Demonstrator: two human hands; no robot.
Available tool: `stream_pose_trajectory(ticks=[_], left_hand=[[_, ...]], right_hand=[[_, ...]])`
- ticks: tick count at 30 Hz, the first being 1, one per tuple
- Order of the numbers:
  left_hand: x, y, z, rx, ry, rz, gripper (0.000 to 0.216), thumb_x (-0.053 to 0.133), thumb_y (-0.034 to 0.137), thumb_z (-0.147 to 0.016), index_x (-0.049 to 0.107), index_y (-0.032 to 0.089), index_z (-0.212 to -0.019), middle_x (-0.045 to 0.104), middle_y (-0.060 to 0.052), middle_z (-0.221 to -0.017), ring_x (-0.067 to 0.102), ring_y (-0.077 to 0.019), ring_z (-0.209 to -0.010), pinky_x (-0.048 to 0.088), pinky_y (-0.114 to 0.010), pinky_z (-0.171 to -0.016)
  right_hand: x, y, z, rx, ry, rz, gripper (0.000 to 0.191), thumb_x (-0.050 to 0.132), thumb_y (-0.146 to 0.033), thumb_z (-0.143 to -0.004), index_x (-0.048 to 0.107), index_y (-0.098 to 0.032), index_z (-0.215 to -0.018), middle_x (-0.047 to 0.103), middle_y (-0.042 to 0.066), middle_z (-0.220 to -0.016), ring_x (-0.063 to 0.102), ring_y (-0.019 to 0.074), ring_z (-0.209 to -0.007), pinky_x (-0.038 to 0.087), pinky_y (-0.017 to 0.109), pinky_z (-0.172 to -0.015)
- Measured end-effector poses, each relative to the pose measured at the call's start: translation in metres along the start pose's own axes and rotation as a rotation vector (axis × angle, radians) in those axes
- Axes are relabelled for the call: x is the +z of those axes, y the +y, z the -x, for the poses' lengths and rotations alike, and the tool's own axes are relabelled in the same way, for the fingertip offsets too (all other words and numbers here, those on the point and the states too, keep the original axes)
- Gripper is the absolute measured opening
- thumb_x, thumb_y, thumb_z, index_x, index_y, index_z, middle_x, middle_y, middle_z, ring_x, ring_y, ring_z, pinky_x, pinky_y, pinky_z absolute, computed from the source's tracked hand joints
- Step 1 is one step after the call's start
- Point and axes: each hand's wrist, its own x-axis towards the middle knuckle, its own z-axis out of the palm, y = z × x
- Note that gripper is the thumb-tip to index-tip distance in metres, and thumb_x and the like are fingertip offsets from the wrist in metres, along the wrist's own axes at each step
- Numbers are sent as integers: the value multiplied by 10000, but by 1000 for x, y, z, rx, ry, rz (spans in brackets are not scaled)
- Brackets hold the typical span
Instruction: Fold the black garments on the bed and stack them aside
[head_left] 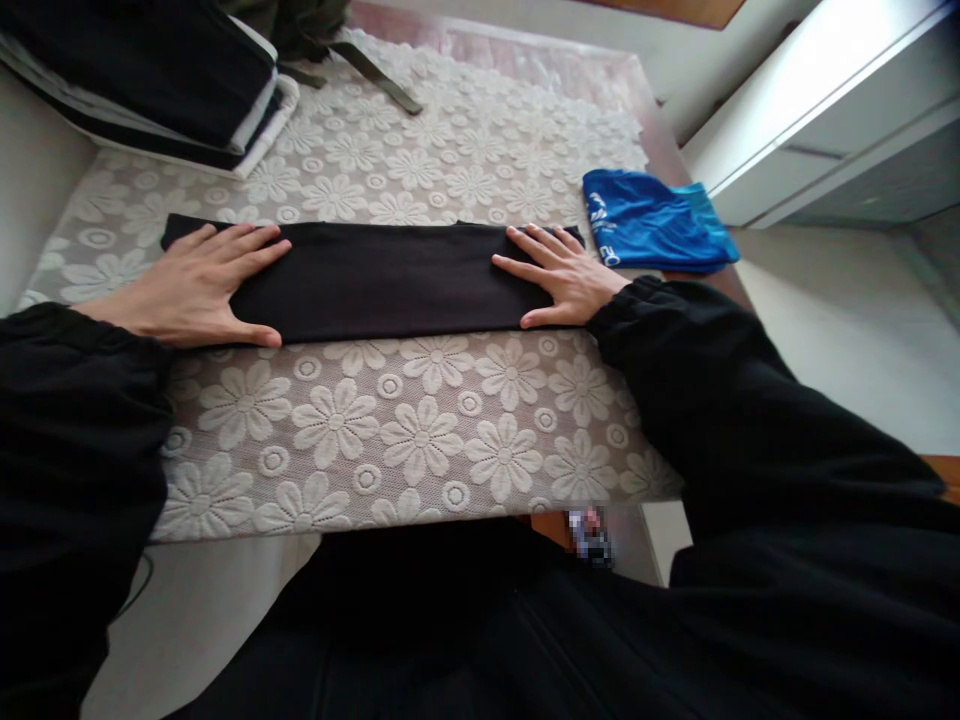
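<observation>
Black garment [382, 280], folded into a long flat band, lying crosswise on the lace-covered desk [390, 440]. Left hand [199, 285] pressed flat on one end, right hand [559, 275] flat on the other, fingers spread, gripping nothing. Lengthwise folds apparently done; shorter crosswise folds seemingly left. Soft, matte knit against raised floral lace. Beyond the band's right end, a folded glossy blue garment [652, 220]; beyond its left end, a dark stack [150, 80].

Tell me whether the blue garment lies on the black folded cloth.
No, the blue garment lies apart at the table's right edge, beside the black folded cloth.
</observation>
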Motion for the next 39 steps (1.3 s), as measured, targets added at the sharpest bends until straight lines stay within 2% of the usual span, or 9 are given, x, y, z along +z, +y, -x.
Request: stream_pose_trajectory(ticks=[4, 8, 12, 23, 28, 31, 34, 37, 39], left_hand=[[-3, -5, 0, 11, -26, 13, 1372, 184, 1074, -708, 210, 123, -1696, 154, -150, -1785, 141, -326, -1660, 43, -504, -1351], [-3, -14, 1, -51, -45, -9, 1411, 128, 1076, -691, 217, 79, -1685, 204, -202, -1764, 154, -354, -1656, 64, -544, -1343], [-1, -22, 0, -94, -65, -19, 1411, 231, 1074, -683, 188, 91, -1694, 169, -199, -1773, 165, -386, -1648, 100, -576, -1335], [-7, -7, 2, -123, -79, -16, 1287, 331, 956, -746, 196, 87, -1686, 180, -193, -1772, 157, -334, -1652, 70, -537, -1344], [-16, -9, -1, -148, -141, 7, 1293, 358, 960, -749, 173, 89, -1687, 184, -202, -1769, 139, -340, -1652, 42, -617, -1329], [-22, -5, -6, -188, -198, 55, 1277, 356, 974, -766, 179, 110, -1690, 230, -189, -1759, 210, -370, -1630, 53, -656, -1323], [-19, 14, -10, -239, -114, 83, 1165, 228, 929, -876, 208, 85, -1679, 261, -195, -1746, 259, -379, -1609, 105, -614, -1335], [-7, 36, -10, -266, 21, 61, 1070, 149, 863, -940, 188, 100, -1689, 178, -162, -1779, 144, -363, -1648, 61, -583, -1347], [-1, 43, -8, -286, 38, 53, 1043, 140, 852, -943, 171, 140, -1704, 118, -113, -1798, 88, -352, -1662, 19, -574, -1351]], right_hand=[[3, 2, 0, -1, 15, -5, 1086, 395, -1006, -851, 237, -382, -1727, 26, 30, -1790, 88, 450, -1625, 88, 709, -1274], [4, 3, 0, 0, 20, -12, 1090, 395, -1013, -843, 249, -385, -1722, 40, 29, -1790, 94, 444, -1625, 87, 707, -1273], [3, 2, 0, 4, 17, -14, 1082, 401, -1011, -843, 248, -397, -1721, 45, 20, -1790, 100, 435, -1626, 95, 696, -1277], [3, 0, 0, 6, 34, 11, 1054, 414, -986, -867, 242, -396, -1723, 70, 28, -1789, 133, 432, -1620, 116, 690, -1274], [3, 1, -1, 7, 22, 31, 1060, 397, -988, -869, 236, -385, -1726, 48, 28, -1790, 122, 432, -1623, 118, 684, -1276], [4, 2, -1, 3, 21, 42, 1065, 392, -989, -870, 226, -382, -1728, 45, 30, -1790, 122, 435, -1623, 120, 687, -1275], [5, 3, -1, 3, 29, 44, 1065, 388, -988, -873, 212, -384, -1731, 47, 29, -1790, 122, 433, -1623, 118, 685, -1276], [6, 3, -1, 4, 30, 46, 1060, 389, -984, -877, 206, -386, -1732, 52, 26, -1790, 119, 434, -1624, 116, 685, -1276], [5, 3, -1, 1, 26, 48, 1062, 388, -983, -878, 205, -382, -1734, 49, 29, -1790, 116, 437, -1623, 119, 687, -1275]])
